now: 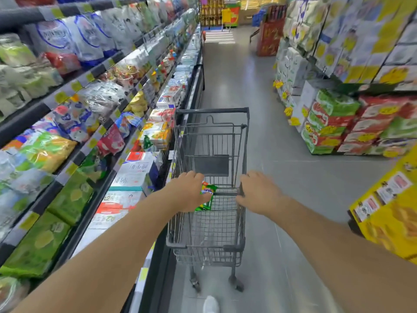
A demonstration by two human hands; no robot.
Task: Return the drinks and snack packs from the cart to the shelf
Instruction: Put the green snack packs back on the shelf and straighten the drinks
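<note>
From the head camera, a grey wire cart point(212, 177) stands in the lower middle of the frame, close beside the long shelf point(94, 141) that fills the left side. The person's left hand point(188, 192) sits at the cart's near rim with its fingers curled around a green snack pack point(208, 196), which lies just at the handle bar, partly under the hand. The right hand point(257, 192) is wrapped around the cart handle at its right end.

Judging by this, the task looks late on: the basket appears bare apart from that one pack, and no drinks can be seen in it. What seems left is carrying this pack to its place on the shelf.

The left fingers are hidden behind the hand's back, so how firmly they hold is unclear. The pack's print is too blurred to read, and the shelf goods on the left are smeared. The basket's floor is only partly visible through the wire.
</note>
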